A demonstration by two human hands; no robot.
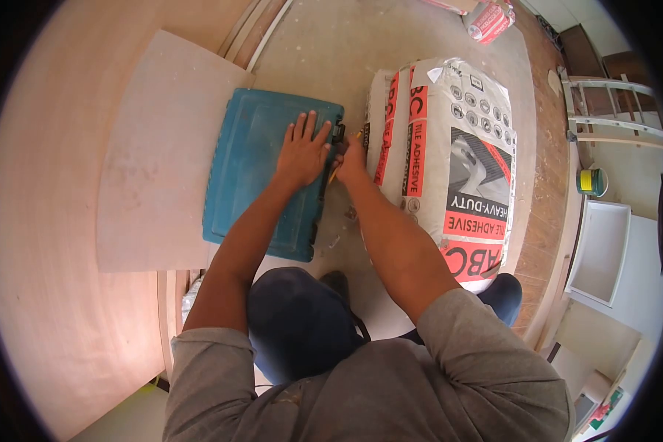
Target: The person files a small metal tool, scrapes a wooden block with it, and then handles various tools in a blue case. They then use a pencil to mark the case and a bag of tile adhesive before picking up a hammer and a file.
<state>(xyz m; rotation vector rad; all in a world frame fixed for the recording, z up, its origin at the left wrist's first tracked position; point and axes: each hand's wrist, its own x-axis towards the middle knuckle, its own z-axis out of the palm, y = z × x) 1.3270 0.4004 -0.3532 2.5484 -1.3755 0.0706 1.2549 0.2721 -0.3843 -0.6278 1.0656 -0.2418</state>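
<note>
A teal plastic case (261, 177) with a closed lid and black latches along its right edge lies in front of me. My left hand (303, 151) rests flat on the lid near that edge, fingers spread. Beside the latches, my right hand (351, 158) is closed round a thin yellow pencil (334, 175), which sticks out at both sides of the fingers. The fingertips of this hand are close to the case's edge; whether they touch a latch cannot be made out.
Stacked bags of tile adhesive (460, 169) stand just right of my right forearm. Pale boards (173, 158) lie at the left. A ladder (611, 107), a small bucket (591, 182) and a white tray (600, 250) are at the far right. Another bag (490, 20) lies at the top.
</note>
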